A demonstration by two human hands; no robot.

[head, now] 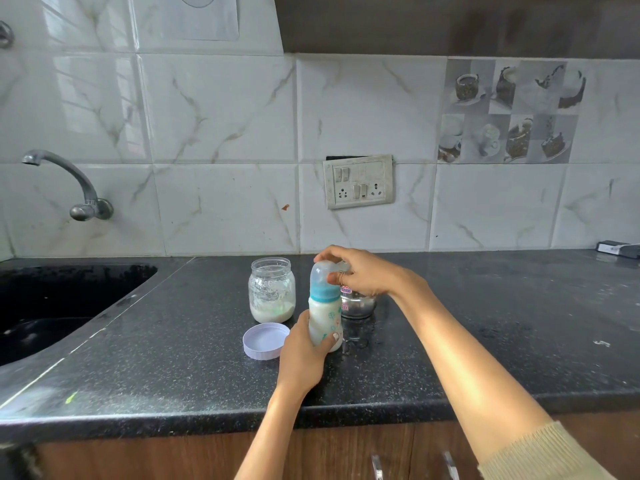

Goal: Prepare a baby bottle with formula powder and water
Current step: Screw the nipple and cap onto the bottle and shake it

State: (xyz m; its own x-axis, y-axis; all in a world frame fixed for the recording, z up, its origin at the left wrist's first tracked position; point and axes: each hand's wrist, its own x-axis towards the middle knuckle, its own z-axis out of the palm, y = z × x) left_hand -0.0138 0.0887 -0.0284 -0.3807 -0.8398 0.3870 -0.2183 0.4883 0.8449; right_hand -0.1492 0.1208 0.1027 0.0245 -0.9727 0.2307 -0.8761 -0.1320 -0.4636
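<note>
A baby bottle (325, 315) full of white milky liquid stands upright on the black counter (485, 341), with a blue collar and a clear cap (322, 275) on top. My left hand (304, 355) grips the bottle's lower body from the left. My right hand (360, 271) comes from the right and curls its fingers over the clear cap. Left of the bottle stands an open glass jar (272, 289) with white formula powder in its bottom. The jar's pale lilac lid (265, 341) lies upside down in front of it.
A small steel bowl (360, 304) sits just behind the bottle, partly hidden by my right hand. A black sink (52, 306) with a wall tap (69, 181) is at the left. A switch socket (358, 181) is on the tiled wall. A dark box (618, 249) lies far right.
</note>
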